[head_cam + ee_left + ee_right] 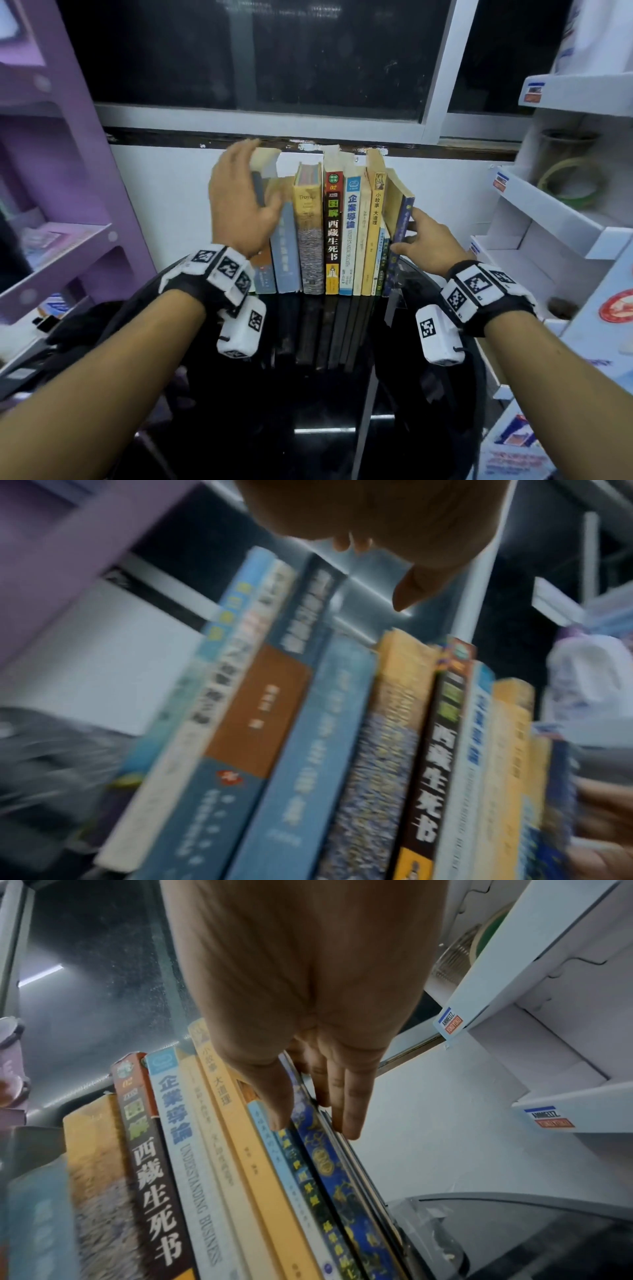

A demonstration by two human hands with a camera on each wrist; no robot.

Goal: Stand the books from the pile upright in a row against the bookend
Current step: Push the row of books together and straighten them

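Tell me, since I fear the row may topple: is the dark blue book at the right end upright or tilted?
Tilted: the dark blue book leans left onto its neighbours, with the right hand against it.

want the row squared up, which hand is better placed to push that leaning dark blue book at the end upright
Right. The right hand already rests straight fingers on the leaning dark blue patterned book at the row's right end. The left hand is at the opposite end, against the tall books there.
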